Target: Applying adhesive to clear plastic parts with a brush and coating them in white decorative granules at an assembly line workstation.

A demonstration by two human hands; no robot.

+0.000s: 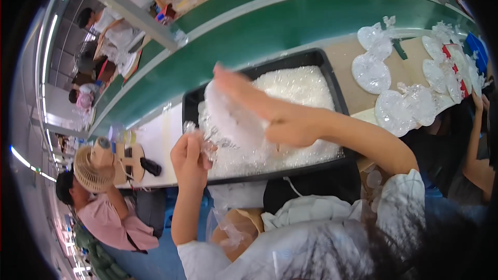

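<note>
A: Status on the hands?

B: Left hand (pixel 191 154) is clenched, pinching the crinkled neck of a clear plastic bag (pixel 228 119). It sits at the tray's near-left edge, about 8 o'clock from the tray's middle.

A: Right?

B: Right hand (pixel 270 114) lies flat on the bag, fingers stretched toward 10 o'clock, palm pressing on the film. Whether it actually grips the film, cannot tell; the hand is blurred.

A: Where's the bag?

B: Over the left half of the black tray (pixel 340 85), resting on the white granules (pixel 301 88) that fill it. The bag looks whitish, so it has some of the same fill inside.

A: Tray location?

B: On the bench (pixel 161 140), tilted across the view, long axis running roughly 8 to 2 o'clock. The green conveyor belt (pixel 270 26) runs just beyond it at 12 o'clock.

A: Anything else nearby?

B: Filled heart-shaped clear bags (pixel 371 70) lie on brown board at 2 to 3 o'clock from the tray, several overlapping. A blue bin (pixel 478 52) sits at the far right rim. Another person's arm (pixel 474 145) comes in at 3 o'clock. A person in a pink top (pixel 111 218) sits at 8 o'clock holding a woven fan (pixel 91 168).
</note>
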